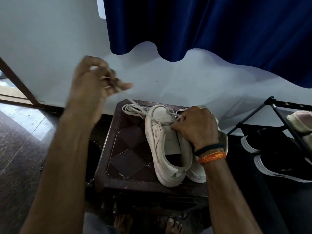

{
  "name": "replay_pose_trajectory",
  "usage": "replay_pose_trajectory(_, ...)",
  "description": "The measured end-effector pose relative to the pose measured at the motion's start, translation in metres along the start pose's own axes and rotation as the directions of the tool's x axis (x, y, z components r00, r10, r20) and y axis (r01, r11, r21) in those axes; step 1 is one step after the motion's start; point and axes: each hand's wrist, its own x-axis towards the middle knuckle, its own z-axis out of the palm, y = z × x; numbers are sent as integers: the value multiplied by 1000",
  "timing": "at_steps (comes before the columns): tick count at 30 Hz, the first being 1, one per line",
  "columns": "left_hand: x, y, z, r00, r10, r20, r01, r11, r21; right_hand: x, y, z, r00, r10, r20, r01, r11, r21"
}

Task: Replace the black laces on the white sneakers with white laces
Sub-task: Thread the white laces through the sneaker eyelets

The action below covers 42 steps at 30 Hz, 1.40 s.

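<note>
Flat white fabric lace (135, 105): limp, light; left hand (94, 81) pinches its end, blurred. Right hand (194, 127) grips stiff white leather sneaker (167, 149) at eyelets.

The light is dim and cool, soft enough that shadows stay faint. Brightest is the pale wall (50, 39); a sliver of daylight shows at the curtain (219, 27)'s upper left edge. Below the wall, the floor (22, 132) carries a dull sheen — a pale reflected patch left of the stool (128, 149). The left hand (94, 85), raised against the wall, is smeared by motion blur; the right hand (195, 127) is sharper. Wide-angle distortion bows the curtain hem and stretches both forearms — strongest at the frame's edges.
</note>
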Motion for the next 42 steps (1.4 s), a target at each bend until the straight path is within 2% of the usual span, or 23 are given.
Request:
replay_pose_trajectory(1, 1, 3, -9, 999, 14, -39, -13, 999, 42, 0, 1, 1, 1000, 8, -1, -8, 1000, 8)
replay_pose_trajectory(3, 3, -5, -19, 999, 21, -28, -10, 943, 334, 2, 4, 3, 1000, 12, 9, -12, 1000, 11)
replay_pose_trajectory(5, 1, -26, -16, 989, -25, 143, -78, 737, 672, 3, 5, 4, 1000, 24, 19, -25, 999, 27)
replay_pose_trajectory(6, 0, -38, -12, 966, -86, 243, -134, 636, 760, 3, 5, 4, 999, 30, 22, -31, 999, 37)
replay_pose_trajectory(7, -2, -48, -8, 932, -160, 325, -184, 566, 803, 3, 5, 4, 999, 32, 21, -33, 999, 41)
replay_pose_trajectory(9, -5, -67, 1, 855, -271, 443, -267, 503, 822, 2, 4, 4, 1000, 22, 19, -22, 999, 36)
replay_pose_trajectory(11, -7, -81, 7, 820, -336, 464, -289, 456, 842, 0, 3, 3, 1000, 9, 19, -10, 999, 35)
replay_pose_trajectory(13, -8, -88, 11, 817, -359, 451, -293, 415, 861, 0, 3, 1, 1000, 4, 14, -4, 1000, 26)
replay_pose_trajectory(17, -10, -93, 13, 810, -381, 446, -270, 433, 860, 0, 2, 5, 1000, 1, -16, 0, 1000, 17)
replay_pose_trajectory(21, -12, -95, 15, 794, -362, 489, -326, 427, 844, 1, 0, 10, 999, 21, -38, -21, 1000, 12)
replay_pose_trajectory(23, -11, -92, 13, 818, -327, 473, -295, 467, 833, 2, 0, 11, 998, 25, -52, -24, 1000, 8)
replay_pose_trajectory(25, -7, -84, 9, 879, -272, 392, -181, 570, 801, 1, 0, 10, 997, 29, -70, -29, 1000, -2)
replay_pose_trajectory(27, -7, -67, 6, 918, -245, 311, -26, 747, 665, 1, 0, 10, 996, 41, -84, -42, 999, -8)
replay_pose_trajectory(29, -8, -45, 0, 944, -226, 239, 108, 900, 423, 2, 2, 9, 993, 69, -94, -69, 998, 3)
replay_pose_trajectory(30, -8, -36, -4, 956, -208, 205, 146, 949, 281, 2, 2, 9, 992, 80, -97, -79, 997, 10)
replay_pose_trajectory(32, -5, -27, -11, 970, -189, 156, 182, 982, 59, 3, 3, 9, 992, 88, -93, -86, 996, 20)
replay_pose_trajectory(33, -5, -28, -11, 969, -203, 142, 203, 979, 14, 4, 4, 9, 992, 89, -85, -87, 996, 22)
replay_pose_trajectory(35, -5, -40, -6, 956, -268, 123, 262, 963, 62, 4, 3, 8, 995, 75, -69, -74, 997, 23)
replay_pose_trajectory(37, -6, -61, 5, 953, -286, 97, 246, 922, 299, 4, 3, 6, 997, 58, -54, -57, 998, 27)
replay_pose_trajectory(38, -5, -74, 7, 962, -243, 123, 154, 859, 489, 3, 3, 5, 998, 51, -45, -49, 998, 30)
replay_pose_trajectory(39, -6, -85, 9, 960, -205, 191, 31, 754, 656, 3, 2, 3, 999, 40, -35, -39, 999, 29)
replay_pose_trajectory(41, -7, -99, 11, 900, -240, 364, -178, 560, 809, 2, 3, -1, 1000, 9, -3, -9, 1000, 29)
replay_pose_trajectory(42, -8, -101, 11, 865, -270, 423, -246, 508, 825, 2, 5, -3, 1000, -2, 18, 1, 999, 41)
